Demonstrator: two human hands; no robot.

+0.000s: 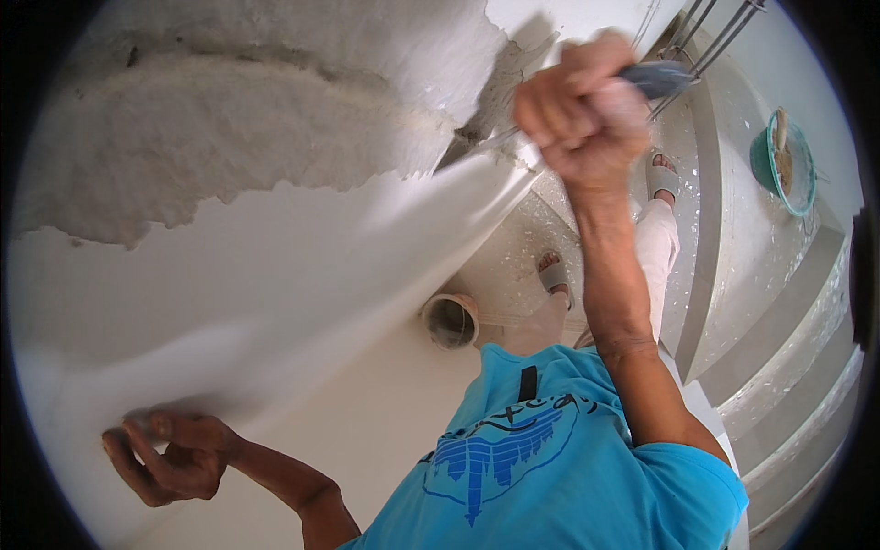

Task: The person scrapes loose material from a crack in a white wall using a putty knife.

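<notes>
My right hand, smeared by motion, is closed round the dark handle of a scraper. Its thin metal blade points left, to the corner edge of the wall where bare grey mortar meets white surface. Rough grey patches with ragged edges spread over the upper part of the white wall. Low on the left, my left hand is beside the smooth white surface, its fingers loosely bent and apart from the thumb. I make out nothing held in it.
A dirty bucket stands on the floor by the wall. Further right, a green basin holds brownish material. Steps curve down the right side, a metal railing rises at the top, and white specks litter the floor around my sandalled feet.
</notes>
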